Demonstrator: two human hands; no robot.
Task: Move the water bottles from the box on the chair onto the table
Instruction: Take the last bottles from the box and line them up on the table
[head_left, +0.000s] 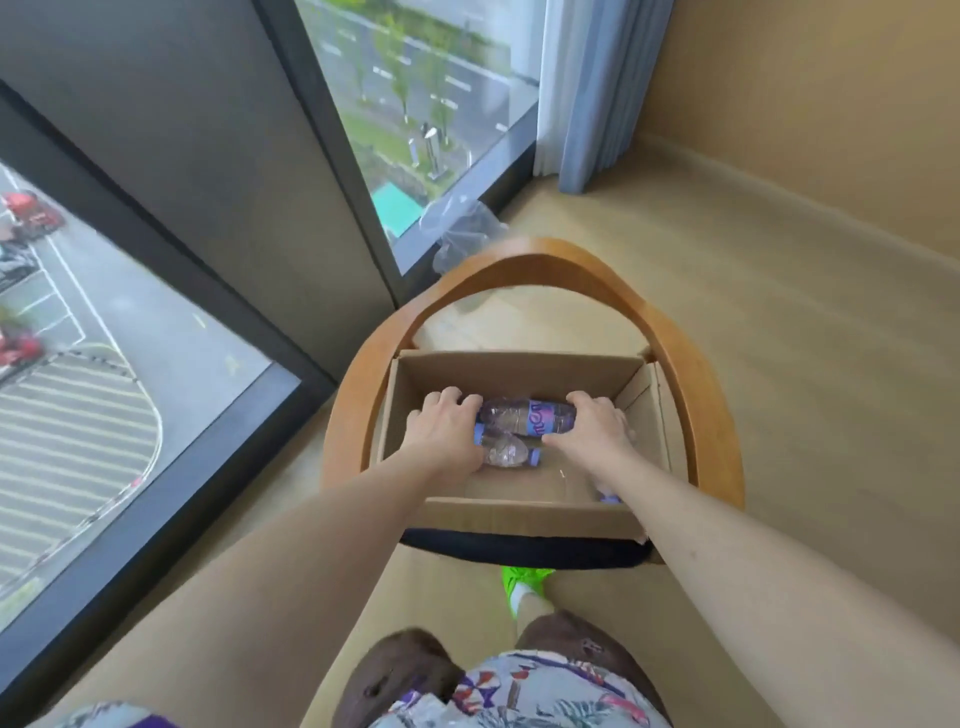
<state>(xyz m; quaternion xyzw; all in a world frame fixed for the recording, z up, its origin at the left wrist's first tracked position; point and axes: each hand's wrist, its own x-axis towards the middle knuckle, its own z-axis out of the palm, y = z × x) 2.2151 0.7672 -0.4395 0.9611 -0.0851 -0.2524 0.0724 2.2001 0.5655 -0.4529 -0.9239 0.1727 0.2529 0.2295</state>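
Observation:
An open cardboard box (524, 512) stands on the seat of a wooden chair (691, 374). Inside lie two clear water bottles with purple labels, one (527, 415) behind the other (506, 451). My left hand (447, 431) curls round the left ends of both, thumb under the nearer one. My right hand (592, 428) grips the right end of the farther bottle. A purple bit of a third bottle (610, 499) peeks from under my right forearm. The table is out of view.
The chair's curved wooden backrest (535, 260) arcs behind the box. Floor-length windows (415, 130) and a dark pillar stand to the left, a curtain (587, 93) at the back. A clear plastic bag (462, 228) lies behind the chair. Bare floor stretches to the right.

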